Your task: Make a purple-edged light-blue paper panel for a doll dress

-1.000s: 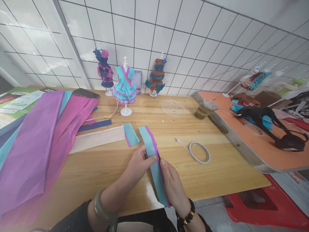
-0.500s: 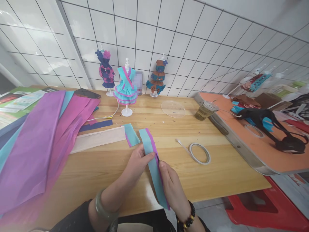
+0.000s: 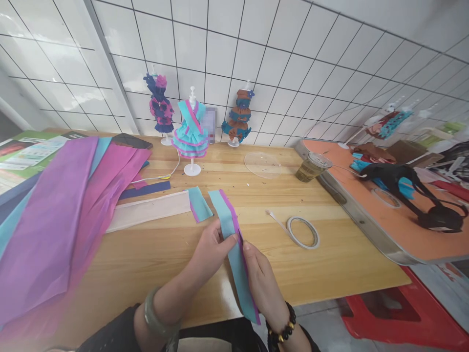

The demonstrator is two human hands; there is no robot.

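A long strip of light-blue crepe paper with a purple border slants from mid-table down past the front edge. My left hand is closed on it, thumb on top near the purple side. My right hand is closed just right of that border. From its fingertips a short dark blade meets the purple edge; it looks like scissors, with the handles hidden in the hand. Beyond my left hand lies a shorter blue piece with a purple edge, at the end of a white strip.
Purple paper sheets and pink paper cover the left side. A roll of double-sided tape lies to the right. Behind stand a blue dress on a small stand, a clear lid and a cup of drink.
The strip's far end has moved slightly up and left, and its near end a little lower. Both hands keep nearly the same place, still closed at the purple edge.
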